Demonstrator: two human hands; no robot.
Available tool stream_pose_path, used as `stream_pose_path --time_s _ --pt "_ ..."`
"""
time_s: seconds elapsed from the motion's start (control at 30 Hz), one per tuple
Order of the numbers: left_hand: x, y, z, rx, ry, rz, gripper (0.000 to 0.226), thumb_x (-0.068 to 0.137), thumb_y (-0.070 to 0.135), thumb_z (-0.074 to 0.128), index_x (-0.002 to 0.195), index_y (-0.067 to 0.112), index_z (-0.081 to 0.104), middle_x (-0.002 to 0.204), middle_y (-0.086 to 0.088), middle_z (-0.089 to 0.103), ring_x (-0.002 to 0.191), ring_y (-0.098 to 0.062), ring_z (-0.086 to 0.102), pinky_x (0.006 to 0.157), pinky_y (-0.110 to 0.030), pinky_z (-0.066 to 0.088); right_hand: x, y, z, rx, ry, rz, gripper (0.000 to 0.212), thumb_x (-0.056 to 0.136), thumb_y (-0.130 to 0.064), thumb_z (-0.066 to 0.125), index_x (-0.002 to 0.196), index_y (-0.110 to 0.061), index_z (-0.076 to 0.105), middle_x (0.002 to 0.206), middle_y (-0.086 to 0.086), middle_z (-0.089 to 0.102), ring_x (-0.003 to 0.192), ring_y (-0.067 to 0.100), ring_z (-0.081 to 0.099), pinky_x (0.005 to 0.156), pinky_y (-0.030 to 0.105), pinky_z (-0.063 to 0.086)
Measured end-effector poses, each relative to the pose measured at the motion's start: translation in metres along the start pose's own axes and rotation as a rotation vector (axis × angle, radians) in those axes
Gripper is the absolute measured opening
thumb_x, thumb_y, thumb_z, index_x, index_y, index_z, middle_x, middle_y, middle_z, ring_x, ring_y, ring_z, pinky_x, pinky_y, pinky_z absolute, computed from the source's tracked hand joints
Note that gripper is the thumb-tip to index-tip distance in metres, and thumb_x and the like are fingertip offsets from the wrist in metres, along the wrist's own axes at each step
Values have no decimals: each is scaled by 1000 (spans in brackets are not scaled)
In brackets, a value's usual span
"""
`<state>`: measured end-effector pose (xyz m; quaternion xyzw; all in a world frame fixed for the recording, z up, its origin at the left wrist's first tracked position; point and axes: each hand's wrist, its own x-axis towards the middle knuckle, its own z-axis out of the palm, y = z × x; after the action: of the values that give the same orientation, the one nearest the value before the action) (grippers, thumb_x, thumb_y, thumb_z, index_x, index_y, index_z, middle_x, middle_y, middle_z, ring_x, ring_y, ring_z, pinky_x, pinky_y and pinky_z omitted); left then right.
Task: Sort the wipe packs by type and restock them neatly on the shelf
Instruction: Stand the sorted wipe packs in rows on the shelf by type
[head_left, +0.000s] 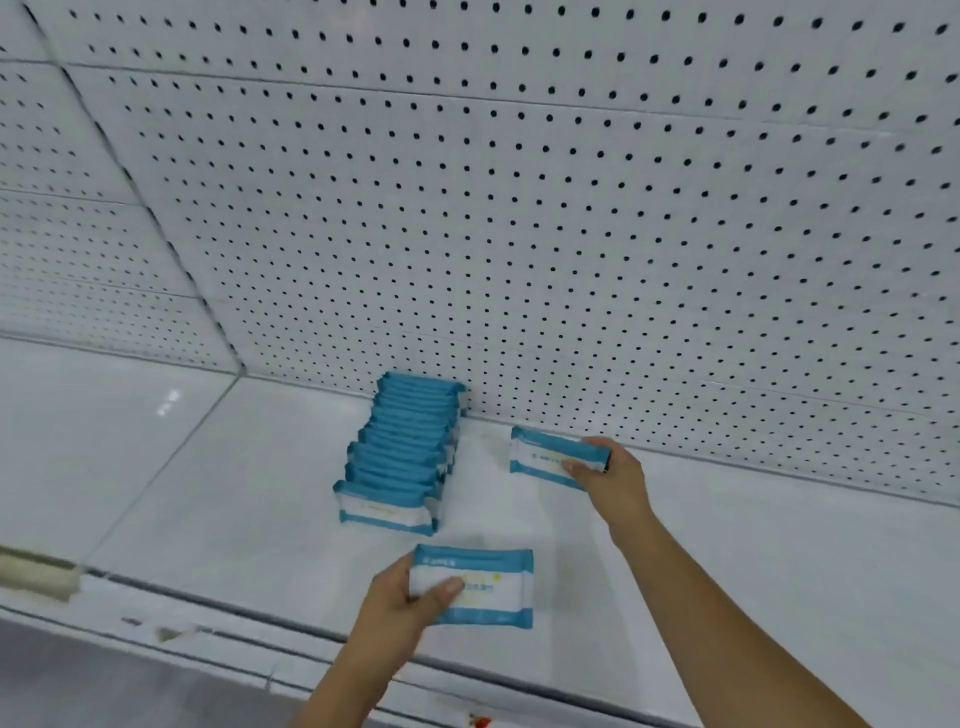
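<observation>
A row of several blue-and-white wipe packs (402, 454) stands on edge on the white shelf (234, 493), running from the pegboard back wall toward the front. My left hand (400, 605) grips one blue-and-white wipe pack (485, 584) by its left end, above the shelf's front part. My right hand (610, 475) holds another wipe pack (545, 454) by its right end, close to the back wall and to the right of the row.
A white pegboard wall (571, 208) backs the shelf. The shelf's front rail (234, 639) has a worn, chipped price strip. A seam (171, 457) divides this shelf bay from the one at left.
</observation>
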<state>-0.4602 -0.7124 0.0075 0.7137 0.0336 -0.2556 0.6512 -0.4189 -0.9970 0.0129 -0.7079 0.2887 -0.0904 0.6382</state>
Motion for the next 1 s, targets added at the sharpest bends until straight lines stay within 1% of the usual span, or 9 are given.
stream_pose_path --time_s 0.07,0.27,0.47,0.53,0.67,0.77,0.87,0.93,1.0 --pt "21 3 -6 17 -36 -5 20 87 6 72 106 11 71 100 -2 78 93 -19 74 76 -25 58 19 -1 16 -13 58 6 26 86 0 72 102 -16 61 98 1 63 85 11 59 69 16 49" --pt "67 16 -27 106 -149 -12 20 86 11 76 105 15 73 99 4 78 95 -15 74 82 -25 58 67 -6 55 -95 107 13 25 86 -1 72 107 -9 62 98 2 64 84 10 60 58 6 47" --pt "78 21 -27 115 -171 -66 23 83 5 78 104 10 71 95 3 78 91 -13 74 78 -21 56 94 3 71 -196 264 -23 17 83 -13 78 96 -15 66 91 0 68 81 16 61 56 6 42" --pt "77 22 -19 119 -184 -84 24 84 4 77 105 11 70 96 3 78 91 -13 74 80 -23 56 97 9 75 -315 318 -18 21 83 -22 78 100 -13 68 92 0 68 81 15 61 54 10 39" --pt "71 27 -2 107 -186 -113 26 84 7 76 107 18 69 97 7 78 94 -11 73 88 -31 58 99 16 83 -499 392 -47 34 84 -36 74 110 -15 67 106 -1 67 98 19 61 62 25 43" --pt "67 27 8 115 -180 -105 24 85 5 76 104 17 70 95 5 78 91 -12 74 80 -26 58 99 16 83 -532 407 -60 36 84 -41 73 112 -18 66 109 -3 66 102 18 60 64 27 49" --pt "63 29 13 83 -143 -71 23 84 1 75 103 13 70 93 3 78 89 -13 74 76 -21 56 91 17 77 -473 425 -55 37 81 -48 74 107 -24 63 99 -8 66 93 16 62 65 34 57" --pt "61 31 18 82 -120 -39 23 84 2 75 105 11 70 94 1 78 91 -14 74 77 -21 56 85 14 72 -409 423 -39 42 79 -48 78 109 -24 60 97 -10 64 88 13 62 64 30 56" --pt "61 32 22 68 -95 -17 23 85 2 75 105 11 71 95 -1 78 92 -17 74 76 -22 57 79 8 64 -314 398 -36 42 81 -42 78 111 -20 60 99 -9 64 87 11 62 61 15 49"
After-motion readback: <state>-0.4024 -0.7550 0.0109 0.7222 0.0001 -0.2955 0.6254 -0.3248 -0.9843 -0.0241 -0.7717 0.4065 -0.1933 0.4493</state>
